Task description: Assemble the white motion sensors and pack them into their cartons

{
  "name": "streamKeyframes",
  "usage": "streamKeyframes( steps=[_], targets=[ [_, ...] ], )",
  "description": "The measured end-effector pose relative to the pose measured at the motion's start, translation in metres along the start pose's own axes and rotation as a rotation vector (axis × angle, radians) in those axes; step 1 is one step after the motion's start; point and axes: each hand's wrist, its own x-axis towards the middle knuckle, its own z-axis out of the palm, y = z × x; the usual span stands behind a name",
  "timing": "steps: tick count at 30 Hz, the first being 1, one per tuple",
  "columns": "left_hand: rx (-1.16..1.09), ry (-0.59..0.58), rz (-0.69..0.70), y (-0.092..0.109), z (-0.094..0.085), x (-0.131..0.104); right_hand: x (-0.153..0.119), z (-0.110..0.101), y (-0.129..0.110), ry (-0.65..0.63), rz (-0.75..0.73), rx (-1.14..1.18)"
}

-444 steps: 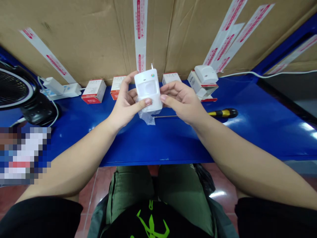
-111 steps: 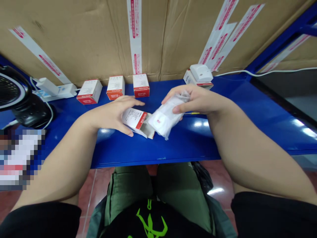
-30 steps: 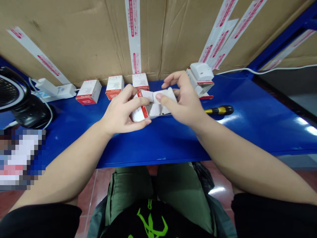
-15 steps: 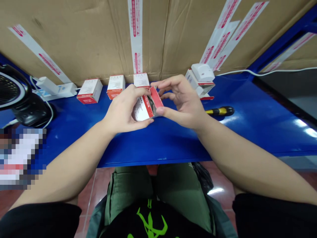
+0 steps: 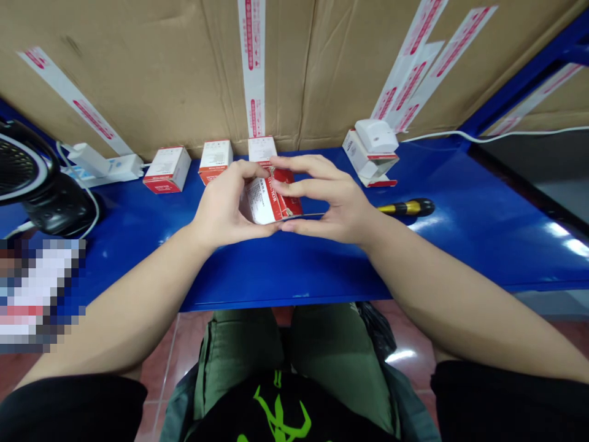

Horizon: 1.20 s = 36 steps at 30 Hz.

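A small white-and-red cardboard box (image 5: 262,202) printed "DETECTOR" is held low over the blue tabletop, between both my hands. My left hand (image 5: 225,205) is wrapped round its left side, with the thumb along the near edge and the index finger over the top. My right hand (image 5: 334,199) closes on the red end, two fingers lying across the top and the thumb at the near corner. Partly behind that hand lies a screwdriver (image 5: 407,207) with a yellow-and-black handle. Its thin shaft shows between my right fingers and thumb. What the box contains is hidden.
Along the cardboard wall stand a red-and-white box (image 5: 166,169), a second box (image 5: 215,161) and a third box (image 5: 262,148). A white plastic device (image 5: 376,136) sits on an open box (image 5: 368,164). At left are a black fan (image 5: 50,190) and a power strip (image 5: 115,169).
The red end flap, raised before with a dark opening under it, now lies down against the box. My right fingers have straightened across it. The left hand has hardly moved.
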Motion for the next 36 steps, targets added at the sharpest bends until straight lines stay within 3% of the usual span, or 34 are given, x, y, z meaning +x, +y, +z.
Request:
streamKeyframes(
  steps=[4,7,10,13,16,19,22,25,28,32,36],
  targets=[
    [-0.15,0.099,-0.005,-0.003,0.006,-0.003,0.001,-0.001,-0.002,-0.095,-0.007,-0.024],
    [-0.21,0.066,-0.019,-0.004,0.009,-0.004,0.0,-0.004,-0.003,-0.128,0.005,-0.051],
    [-0.189,-0.017,-0.048,-0.006,0.008,-0.003,0.001,-0.011,-0.004,-0.087,-0.026,-0.099],
    [-0.104,-0.017,-0.028,-0.015,0.0,-0.002,0.003,-0.025,0.0,0.054,-0.052,-0.172],
    [0.06,0.081,-0.053,-0.039,-0.009,-0.003,0.001,-0.04,0.014,0.228,0.148,-0.308],
    [0.226,0.142,-0.1,-0.072,-0.013,-0.01,-0.007,-0.047,0.037,0.312,0.397,-0.444],
    [0.351,0.152,-0.165,-0.099,-0.01,-0.02,-0.02,-0.045,0.055,0.253,0.573,-0.515],
    [0.418,0.111,-0.236,-0.111,-0.005,-0.027,-0.033,-0.041,0.065,0.087,0.639,-0.487],
    [0.421,0.054,-0.275,-0.111,-0.003,-0.029,-0.041,-0.037,0.071,-0.074,0.614,-0.425],
    [0.424,-0.042,-0.366,-0.097,-0.007,-0.025,-0.039,-0.036,0.075,-0.102,0.593,-0.388],
    [0.508,-0.198,-0.505,-0.067,-0.014,-0.012,-0.022,-0.03,0.069,-0.174,0.756,-0.483]
  ],
)
